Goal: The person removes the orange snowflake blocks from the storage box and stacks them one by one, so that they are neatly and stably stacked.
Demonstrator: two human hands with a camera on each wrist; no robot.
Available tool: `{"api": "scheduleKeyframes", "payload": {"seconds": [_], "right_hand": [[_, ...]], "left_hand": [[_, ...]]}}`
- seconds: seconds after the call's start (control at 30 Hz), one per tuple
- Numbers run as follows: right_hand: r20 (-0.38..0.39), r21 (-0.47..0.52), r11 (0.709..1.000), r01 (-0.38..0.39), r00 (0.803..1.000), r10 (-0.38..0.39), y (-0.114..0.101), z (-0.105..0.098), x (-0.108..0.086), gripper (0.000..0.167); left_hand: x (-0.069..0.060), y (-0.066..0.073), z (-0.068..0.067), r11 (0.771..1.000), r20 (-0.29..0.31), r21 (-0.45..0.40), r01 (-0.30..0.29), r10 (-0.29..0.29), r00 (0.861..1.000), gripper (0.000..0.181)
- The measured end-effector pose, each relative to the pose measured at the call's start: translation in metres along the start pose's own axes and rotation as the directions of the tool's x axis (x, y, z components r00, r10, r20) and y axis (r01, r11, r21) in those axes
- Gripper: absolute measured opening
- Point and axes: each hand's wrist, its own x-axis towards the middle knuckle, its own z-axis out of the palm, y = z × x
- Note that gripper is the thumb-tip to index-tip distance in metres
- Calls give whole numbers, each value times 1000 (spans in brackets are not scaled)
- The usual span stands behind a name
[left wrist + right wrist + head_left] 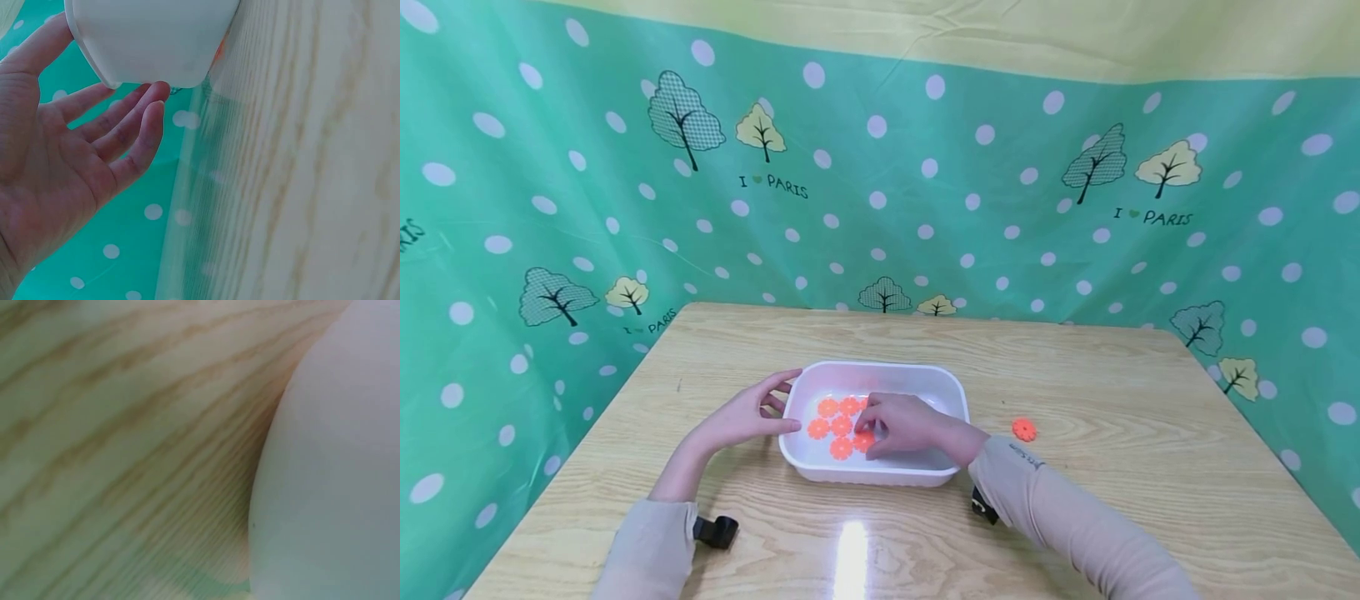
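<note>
A white rectangular tub [880, 477] stands on the table, with several orange flower-shaped discs [842, 448] lying on its floor. At the tub's left end is my left hand [752, 412], its thumb and index fingertip touching the rim; in the left wrist view the fingers of the left hand [81, 137] spread loosely beside the tub's outer wall [150, 44]. My right hand [906, 423] reaches over the right rim into the tub, its thumb and fingers bent about one orange disc [863, 442]. Only table and the tub's side [331, 475] appear in the right wrist view; the right hand is out of it.
One more orange disc [1024, 429] lies on the wooden table [1097, 383] right of the tub. Black straps with small devices [718, 532] are on both sleeved forearms. A green dotted curtain [880, 225] hangs behind and beside the table.
</note>
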Motion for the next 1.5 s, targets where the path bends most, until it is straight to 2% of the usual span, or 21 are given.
{"api": "scheduleKeyframes", "payload": {"seconds": [0.47,0.8,1.03,1.5], "right_hand": [[36,-2,999,-34,999,34,-2,-2,0,21],[-27,17,1000,-15,1000,15,-2,-8,-5,24],[-38,55,997,-46,998,49,-2,-15,-9,26],[-154,38,999,-19,988,25,9,-35,-27,27]], "left_hand": [[-1,-1,1,1000,1,-4,-6,6,1000,78],[0,-1,1,1000,3,-9,-6,6,1000,76],[-1,-2,1,1000,2,-7,-7,7,1000,76],[1,0,1,1000,-2,-1,-3,3,1000,76]]}}
